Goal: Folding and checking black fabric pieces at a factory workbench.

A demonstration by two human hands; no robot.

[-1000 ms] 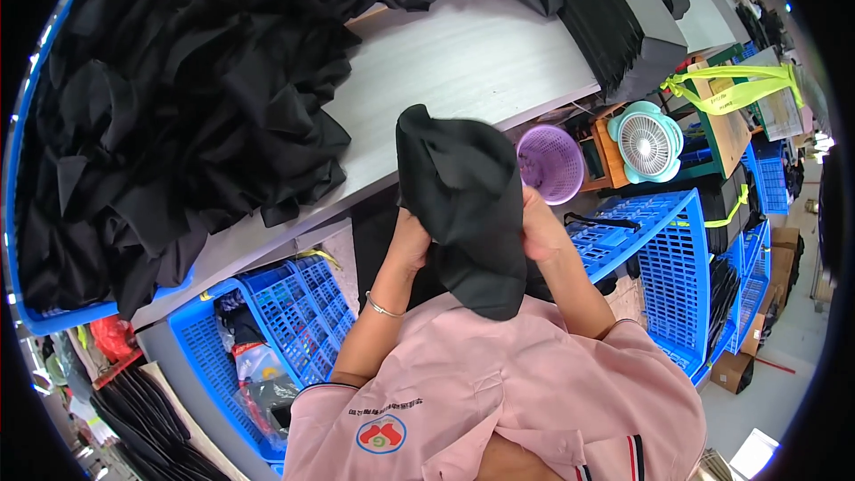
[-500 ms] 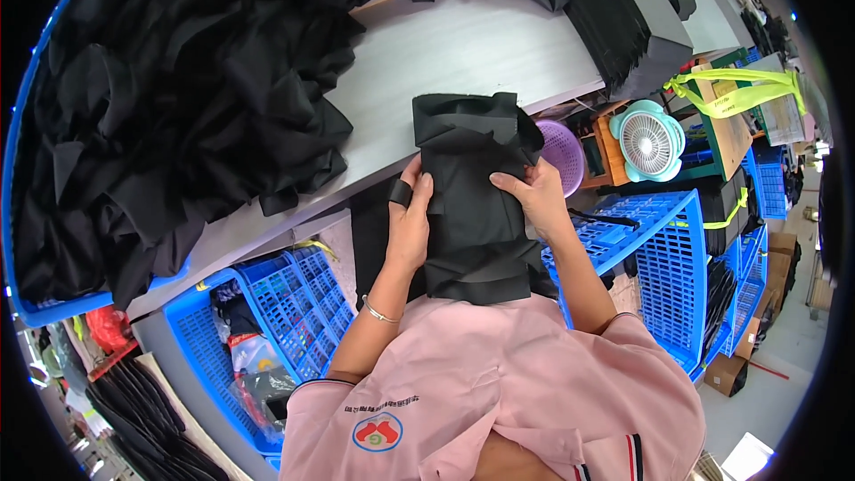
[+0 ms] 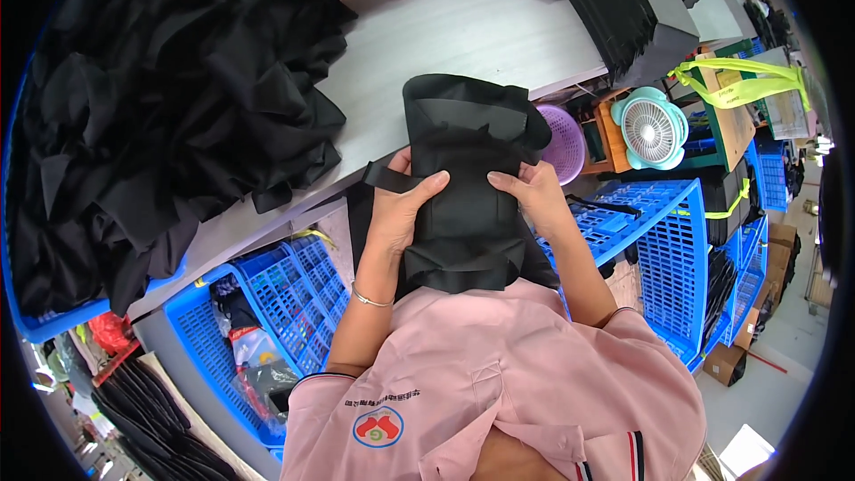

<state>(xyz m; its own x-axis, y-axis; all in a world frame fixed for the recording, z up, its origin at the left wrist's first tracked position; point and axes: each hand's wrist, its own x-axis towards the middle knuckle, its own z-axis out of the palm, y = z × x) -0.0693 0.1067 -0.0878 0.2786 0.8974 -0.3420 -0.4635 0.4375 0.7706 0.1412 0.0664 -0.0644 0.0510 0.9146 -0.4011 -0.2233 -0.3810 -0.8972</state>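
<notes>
Between both hands I hold a black fabric piece [image 3: 468, 183], a folded, pouch-like length of cloth that stretches from the table's near edge to my chest. My left hand [image 3: 405, 196] grips its left side, thumb on top and the fingers mostly hidden behind; a short black fabric strip sticks out leftward between thumb and fingers. My right hand [image 3: 533, 196] pinches the right side, thumb lying on the cloth and fingers curled underneath. The upper end of the cloth stands open in a loop. Below my left hand more black cloth hangs beside the table.
A big heap of black fabric [image 3: 178, 98] covers the left of the white table [image 3: 445, 36]. Stacked black pieces [image 3: 610, 9] lie at the far right. Blue crates [image 3: 668, 276] stand on both sides below. A turquoise fan [image 3: 653, 127] and a purple basket [image 3: 561, 144] sit to the right.
The upper end of the fabric piece has opened into a loop and shifted slightly up and left. My left thumb has moved inward over the cloth; the strip now points left.
</notes>
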